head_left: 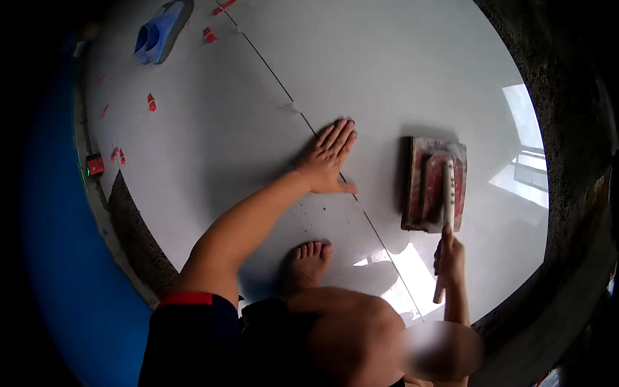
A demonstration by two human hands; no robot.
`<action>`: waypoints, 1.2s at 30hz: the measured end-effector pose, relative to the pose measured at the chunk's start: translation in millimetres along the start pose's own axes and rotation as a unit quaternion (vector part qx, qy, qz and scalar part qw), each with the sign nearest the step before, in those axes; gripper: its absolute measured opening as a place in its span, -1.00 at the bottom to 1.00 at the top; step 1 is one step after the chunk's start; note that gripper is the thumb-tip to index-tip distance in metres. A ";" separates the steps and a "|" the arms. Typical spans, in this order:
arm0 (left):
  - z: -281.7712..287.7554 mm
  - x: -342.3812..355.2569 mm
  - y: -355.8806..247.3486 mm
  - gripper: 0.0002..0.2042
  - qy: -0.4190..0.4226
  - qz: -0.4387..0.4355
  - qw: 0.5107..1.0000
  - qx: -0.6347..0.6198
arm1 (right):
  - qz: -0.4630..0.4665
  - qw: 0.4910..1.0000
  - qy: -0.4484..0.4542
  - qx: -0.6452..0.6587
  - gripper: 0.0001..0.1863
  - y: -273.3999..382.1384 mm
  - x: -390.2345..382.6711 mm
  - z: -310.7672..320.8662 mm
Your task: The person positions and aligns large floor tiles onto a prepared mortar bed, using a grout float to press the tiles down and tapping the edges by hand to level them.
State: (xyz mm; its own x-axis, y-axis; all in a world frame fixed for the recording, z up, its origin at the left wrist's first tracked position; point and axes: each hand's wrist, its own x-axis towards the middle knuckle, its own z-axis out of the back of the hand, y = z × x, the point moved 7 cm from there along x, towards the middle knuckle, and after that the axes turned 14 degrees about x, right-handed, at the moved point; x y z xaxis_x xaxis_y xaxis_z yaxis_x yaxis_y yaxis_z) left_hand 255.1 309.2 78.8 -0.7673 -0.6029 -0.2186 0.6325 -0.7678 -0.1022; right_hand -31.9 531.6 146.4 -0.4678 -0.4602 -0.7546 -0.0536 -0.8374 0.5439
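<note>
Fingers spread, my left hand point(327, 159) lies flat on the pale glossy tiles point(400, 84), across the dark joint line point(274, 74) between them. My right hand point(449, 259) is wrapped round the pale handle of a tool with a thick rectangular reddish head point(419, 193). The worn, whitish-smeared head is over the tile to the right of the joint. Its shadow falls on the tile, and I cannot tell whether it touches. Dark crumbs point(324, 208) dot the tile just below my left hand.
My bare foot point(311, 261) rests on the left tile. A blue shoe point(161, 32) and several red plastic pieces point(151, 102) lie at the far left. A small red device point(95, 166) with a green light stands at the left edge. Rough dark ground point(548, 58) borders the right; blue surface point(58, 245) the left.
</note>
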 end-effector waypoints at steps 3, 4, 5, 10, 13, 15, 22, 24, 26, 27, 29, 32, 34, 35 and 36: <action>10.7 -1.8 -6.7 0.26 -0.023 0.005 1.000 -0.009 | 0.073 0.993 0.063 0.068 -0.34 87.9 -45.2 43.7; 12.3 -1.3 -6.2 0.26 -0.027 0.012 0.999 -0.018 | 0.102 0.986 0.090 0.100 -0.34 115.3 -68.5 61.9; 6.8 -3.9 -7.8 0.26 0.002 0.024 0.999 -0.029 | 0.160 0.982 0.068 0.071 -0.37 137.8 -91.1 84.8; -4.8 -5.2 -7.9 0.26 -0.038 0.015 0.999 -0.030 | 0.304 0.858 -0.194 0.366 -0.37 78.2 -115.3 113.7; -8.7 -3.4 -2.8 0.26 -0.063 0.015 0.997 -0.040 | 0.250 0.952 -0.142 -0.106 -0.32 6.7 -50.6 13.4; -9.3 -0.6 -1.4 0.25 -0.028 0.011 0.999 -0.025 | 0.120 0.982 0.000 -0.144 -0.31 -18.9 -13.8 -30.4; 3.1 -22.0 -1.7 0.30 -0.007 0.110 0.992 -0.053 | 0.140 0.984 0.039 0.101 -0.36 115.2 -110.0 83.0; -1.1 -36.0 -7.1 0.25 -0.055 0.161 0.982 -0.081 | 0.302 0.940 -0.031 0.157 -0.43 126.5 -141.0 113.2; -13.8 -43.4 -13.6 0.22 -0.054 0.181 0.976 -0.105 | 0.301 0.895 -0.099 0.313 -0.42 85.1 -133.5 109.9; -17.8 -45.1 -16.9 0.23 -0.055 0.181 0.978 -0.091 | 0.334 0.896 -0.125 0.266 -0.39 66.4 -118.2 91.0; -14.3 -48.3 -22.4 0.23 -0.090 0.180 0.978 -0.054 | 0.290 0.950 -0.097 0.062 -0.33 30.0 -71.6 30.5; -14.6 -48.3 -26.7 0.22 -0.031 0.185 0.980 -0.069 | 0.088 0.988 -0.006 -0.129 -0.29 6.8 -7.9 -35.4; 3.8 -50.0 -25.1 0.22 -0.091 0.198 0.975 -0.044 | 0.058 0.995 0.062 -0.057 -0.33 47.6 -4.1 -35.7; 2.2 -50.5 -27.5 0.23 -0.045 0.199 0.977 -0.063 | 0.082 0.994 0.078 -0.008 -0.34 82.1 -13.4 -23.2; 3.3 -49.4 -25.5 0.23 -0.032 0.206 0.976 -0.063 | 0.150 0.981 0.121 0.011 -0.39 117.0 -35.9 -14.8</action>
State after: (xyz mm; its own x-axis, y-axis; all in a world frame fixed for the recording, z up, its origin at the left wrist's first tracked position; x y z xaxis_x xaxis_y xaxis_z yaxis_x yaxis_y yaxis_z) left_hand 276.5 357.8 95.4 -0.4475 -0.8704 -0.2052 0.8937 -0.4267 -0.1389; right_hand -8.4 445.7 231.7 -0.2426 -0.7436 -0.6231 0.0333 -0.6483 0.7607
